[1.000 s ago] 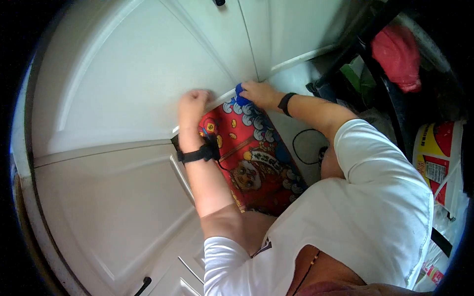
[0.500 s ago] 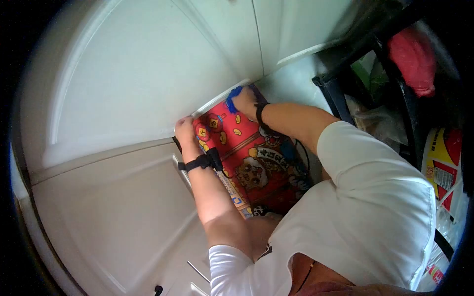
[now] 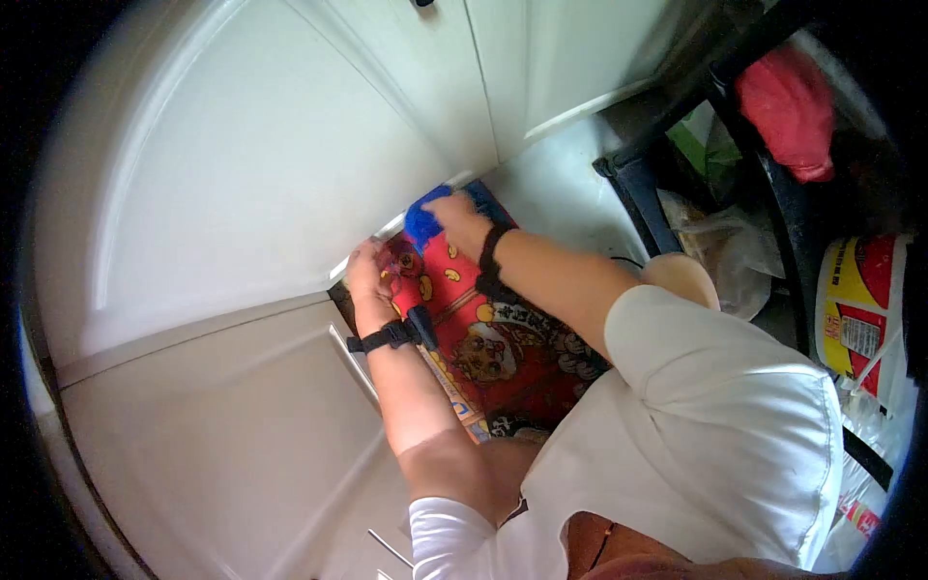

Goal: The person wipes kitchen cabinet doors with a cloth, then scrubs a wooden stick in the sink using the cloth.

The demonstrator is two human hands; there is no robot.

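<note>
A red mat printed with cartoon figures, yellow shapes and lettering lies below me against the white cabinet base. My left hand is at its far left corner, fingers curled around the edge, and the red surface there looks bent up beside the wrist. In my right hand a bright blue cloth is bunched and pressed on the mat's far edge, close to the cabinet. Both wrists wear black straps. My right forearm and white clothing cover part of the mat's right and near sides.
White panelled cabinet doors rise in front and to the left. At right stands a black frame with plastic bags, a pink-red bundle and a yellow-and-red labelled container. A beige rounded object shows behind my right arm.
My right hand has moved left along the mat's far edge with the blue cloth, closer to my left hand. The mat's left corner now looks more bent. The view has shifted slightly.
</note>
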